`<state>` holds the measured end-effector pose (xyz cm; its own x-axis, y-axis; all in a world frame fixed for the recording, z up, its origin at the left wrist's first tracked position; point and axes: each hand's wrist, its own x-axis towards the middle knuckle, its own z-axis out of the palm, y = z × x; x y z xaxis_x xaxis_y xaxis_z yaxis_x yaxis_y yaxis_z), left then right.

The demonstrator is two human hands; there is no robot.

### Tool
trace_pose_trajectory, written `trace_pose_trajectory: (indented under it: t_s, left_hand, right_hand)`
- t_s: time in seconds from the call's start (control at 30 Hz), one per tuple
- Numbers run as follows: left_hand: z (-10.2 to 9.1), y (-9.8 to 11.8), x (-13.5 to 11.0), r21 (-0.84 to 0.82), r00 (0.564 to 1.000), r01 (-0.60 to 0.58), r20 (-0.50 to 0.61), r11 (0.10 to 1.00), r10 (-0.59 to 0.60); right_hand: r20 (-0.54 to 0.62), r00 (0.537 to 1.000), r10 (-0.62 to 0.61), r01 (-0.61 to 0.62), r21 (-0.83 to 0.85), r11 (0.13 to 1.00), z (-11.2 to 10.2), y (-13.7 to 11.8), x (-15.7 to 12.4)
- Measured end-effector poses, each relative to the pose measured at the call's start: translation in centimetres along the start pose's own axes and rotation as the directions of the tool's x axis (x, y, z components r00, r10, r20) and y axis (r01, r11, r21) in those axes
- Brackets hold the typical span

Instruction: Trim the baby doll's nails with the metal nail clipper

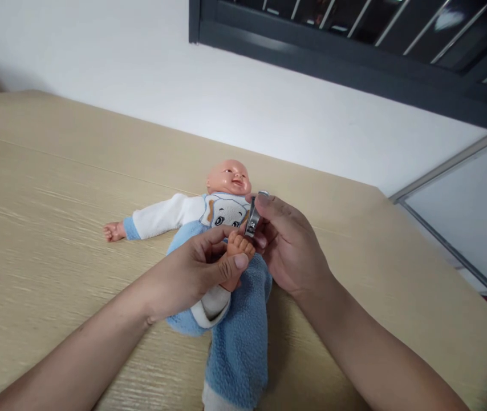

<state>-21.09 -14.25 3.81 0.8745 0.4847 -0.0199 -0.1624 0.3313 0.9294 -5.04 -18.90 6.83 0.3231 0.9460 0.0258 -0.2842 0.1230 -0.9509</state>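
Operator: State of each grip, with twelve o'clock at the far side?

Inspector: Your right grip (291,242) holds the nail clipper (252,220), pinched between thumb and fingers. Your left grip (203,258) holds the doll's bare foot (234,249), thumb just below the toes (243,245).

Operator: Which relation governs?

Inspector: In my judgement, cutting end to toes. The clipper lies at ten o'clock from the middle of your right grip, its long axis running from one o'clock down to seven, and the lower end sits just beside the toes. Contact cannot be confirmed. The foot lies between your hands, toes toward one o'clock; your left hand has the closer hold on it.

Operator: The rest of the doll?

Inspector: The doll (230,208) lies face up, head toward twelve, one arm (162,217) stretched out to nine, the other blue-trousered leg (241,337) running to six.

Operator: Surface and room?

Inspector: A pale wood-grain tabletop (68,188) carries the doll. A white wall (119,74) stands at twelve, a dark frame (333,65) with bars at one, and a metal-edged panel (474,194) at three.
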Motion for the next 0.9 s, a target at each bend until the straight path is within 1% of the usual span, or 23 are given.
trace_pose_trajectory:
  t_s: [0.1,0.2,0.4,0.53,0.6,0.73,0.9]
  left_hand:
    - [0.0,0.1,0.0,-0.011,1.0,0.014,-0.005,1.0,-0.014]
    - [0.0,0.0,0.0,-0.023,1.0,0.025,-0.015,0.999,-0.025]
    - [0.1,-0.1,-0.1,-0.041,0.999,0.031,-0.015,0.999,-0.031]
    - [0.2,0.0,-0.1,-0.034,1.0,0.021,-0.012,0.999,-0.021]
    - [0.3,0.1,-0.1,-0.025,1.0,0.012,-0.012,1.0,-0.013]
    - [0.5,0.2,-0.1,-0.012,1.0,0.027,-0.015,1.0,-0.028]
    - [0.6,0.4,0.0,0.016,0.999,0.03,-0.014,0.999,-0.03]
  right_hand:
    - [-0.042,0.998,-0.05,0.047,-0.072,0.996,0.1,0.0,-0.3]
    - [-0.055,0.995,-0.078,0.071,-0.11,0.991,0.1,-0.1,-0.5]
    - [-0.067,0.994,-0.082,0.076,-0.078,0.994,0.2,-0.1,-0.6]
    - [-0.054,0.998,-0.023,0.021,-0.036,0.999,0.0,0.0,-0.2]
    - [-0.062,0.998,-0.028,0.026,-0.035,0.999,0.0,0.0,-0.1]
    - [-0.114,0.985,-0.133,0.123,-0.092,0.988,0.0,-0.3,-0.3]
    - [-0.137,0.953,-0.27,0.246,-0.173,0.954,0.3,-0.3,-1.1]
